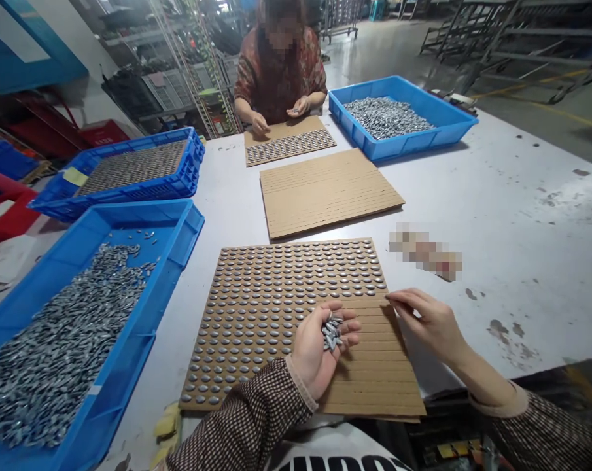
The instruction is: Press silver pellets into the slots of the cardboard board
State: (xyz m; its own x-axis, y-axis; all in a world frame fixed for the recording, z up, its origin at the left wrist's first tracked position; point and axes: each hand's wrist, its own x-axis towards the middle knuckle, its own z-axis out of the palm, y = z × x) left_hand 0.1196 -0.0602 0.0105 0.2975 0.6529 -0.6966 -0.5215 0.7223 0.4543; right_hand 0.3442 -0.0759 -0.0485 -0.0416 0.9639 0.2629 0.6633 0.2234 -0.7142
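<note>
My left hand (315, 353) is cupped palm up above a grooved cardboard sheet (374, 379), holding a small heap of grey spindle-shaped metal pieces (331, 332). Rows of the same pieces (256, 307) lie in the grooves over the left and far parts of the sheet. At the sheet's right edge, my right hand (430, 324) pinches thumb and forefinger together. A small grey tip shows at those fingertips, apparently one of the metal pieces, mostly covered. The near right part of the sheet shows bare grooves, partly behind my left hand.
A blue tray (173, 255) of loose pieces stands left, with a blue crate (188, 173) beyond. Stacked cardboard sheets (330, 193) lie ahead. Across the white table (536, 216), a person (280, 72) handles pieces over another sheet (296, 140), beside another blue tray (423, 140).
</note>
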